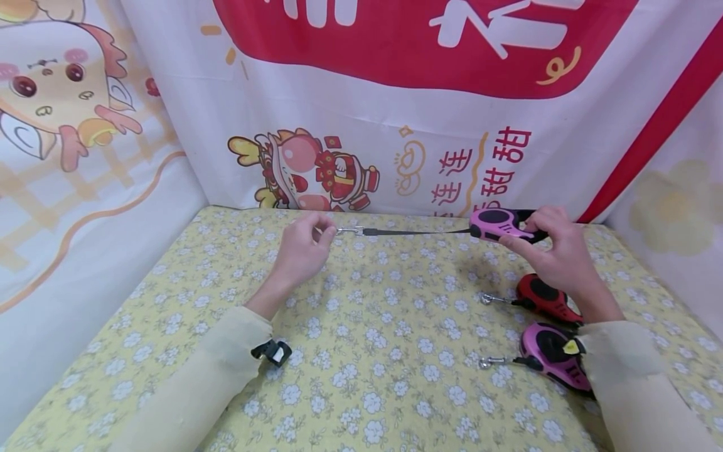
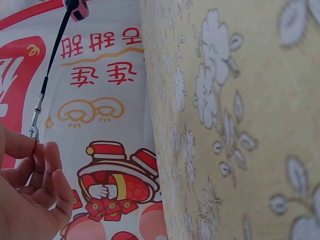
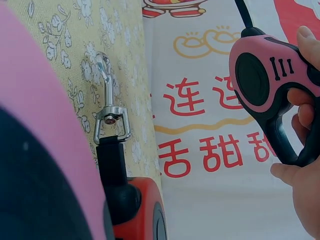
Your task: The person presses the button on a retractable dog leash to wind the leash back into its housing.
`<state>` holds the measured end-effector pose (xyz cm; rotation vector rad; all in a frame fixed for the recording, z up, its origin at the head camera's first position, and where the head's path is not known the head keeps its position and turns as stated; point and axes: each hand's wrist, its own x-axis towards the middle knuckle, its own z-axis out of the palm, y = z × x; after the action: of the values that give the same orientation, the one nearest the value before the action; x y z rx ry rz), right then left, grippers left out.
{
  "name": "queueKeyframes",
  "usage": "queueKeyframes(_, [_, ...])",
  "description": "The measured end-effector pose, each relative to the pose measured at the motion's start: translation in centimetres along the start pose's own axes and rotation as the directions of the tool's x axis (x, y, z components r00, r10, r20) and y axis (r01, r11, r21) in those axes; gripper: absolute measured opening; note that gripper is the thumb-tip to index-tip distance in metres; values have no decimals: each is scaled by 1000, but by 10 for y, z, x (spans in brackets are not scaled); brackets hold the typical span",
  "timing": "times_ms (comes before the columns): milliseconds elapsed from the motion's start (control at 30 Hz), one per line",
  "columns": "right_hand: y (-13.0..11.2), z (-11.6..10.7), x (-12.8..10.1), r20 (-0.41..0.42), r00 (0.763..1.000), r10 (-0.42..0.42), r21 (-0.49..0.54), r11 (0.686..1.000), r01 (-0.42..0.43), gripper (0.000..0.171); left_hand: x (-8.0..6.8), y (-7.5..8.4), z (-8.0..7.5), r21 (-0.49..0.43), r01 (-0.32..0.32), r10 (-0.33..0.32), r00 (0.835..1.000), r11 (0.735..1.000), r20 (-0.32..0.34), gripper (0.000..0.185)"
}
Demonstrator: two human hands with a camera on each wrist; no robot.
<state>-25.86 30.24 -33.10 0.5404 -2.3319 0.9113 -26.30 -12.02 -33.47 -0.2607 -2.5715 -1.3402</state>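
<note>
My right hand [image 1: 565, 245] grips the handle of a pink and black retractable dog leash [image 1: 494, 225], held up over the far right of the table. In the right wrist view its fingers pass through the handle loop of this leash [image 3: 252, 75]. A black strap [image 1: 418, 232] runs out of the case to the left, pulled nearly straight. At the strap's end, my left hand [image 1: 305, 248] pinches the silver snap hook [image 1: 347, 230] between thumb and forefinger. The left wrist view shows the hook [image 2: 35, 120] at the fingertips, the other fingers loosely bent.
A red and black leash [image 1: 545, 295] lies on the flowered tablecloth [image 1: 367, 351] below my right hand. Nearer me lies another pink leash [image 1: 550, 351], partly behind the right sleeve. Both hooks point left. A printed cloth backdrop [image 1: 361, 107] rises behind the table.
</note>
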Motion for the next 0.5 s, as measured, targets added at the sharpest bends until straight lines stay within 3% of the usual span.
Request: queueKeyframes(500, [-5, 2, 1, -8, 1000, -24, 12, 1000, 24, 35, 0, 0, 1, 13, -3, 3, 1000, 1000, 15, 18])
